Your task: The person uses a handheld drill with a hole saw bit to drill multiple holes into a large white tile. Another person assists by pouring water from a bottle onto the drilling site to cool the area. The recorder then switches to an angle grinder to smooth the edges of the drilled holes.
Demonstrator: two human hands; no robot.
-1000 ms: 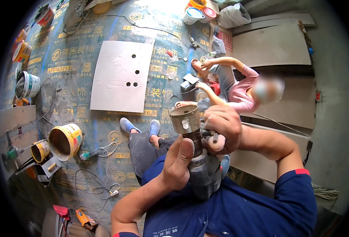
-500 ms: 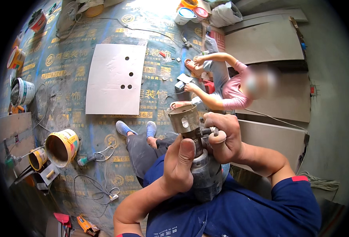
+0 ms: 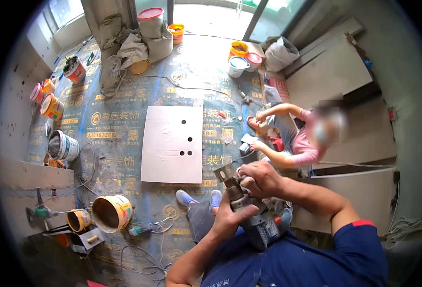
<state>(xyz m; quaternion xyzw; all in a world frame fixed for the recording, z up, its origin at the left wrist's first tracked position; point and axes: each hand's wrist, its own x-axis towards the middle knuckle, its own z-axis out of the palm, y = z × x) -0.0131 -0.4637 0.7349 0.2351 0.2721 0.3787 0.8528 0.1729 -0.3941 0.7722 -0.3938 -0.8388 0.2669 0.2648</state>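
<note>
I hold a dusty grey power drill (image 3: 262,233) upright against my body, a metal hole saw (image 3: 225,173) fixed at its top end. My left hand (image 3: 230,217) is wrapped round the front of the drill below the chuck (image 3: 234,189), thumb across the body. Beside the chuck, my right hand (image 3: 263,180) is closed with bent fingers on a small chuck key, which the fingers mostly hide. On the floor beyond my feet lies a pale tile (image 3: 168,160) with several round dark holes cut in it.
A co-worker in a pink top (image 3: 309,153) sits to the right, hands low by small white pieces. Large boards (image 3: 328,71) lean along the right wall. Buckets (image 3: 111,213) stand at left, with a corded tool (image 3: 141,230) and loose cables on the printed floor sheet.
The view has shifted, so the tile and floor sit lower and farther right. The drill has tilted leftward, and the hole saw shows more side-on. Both hands stay on the drill's chuck end.
</note>
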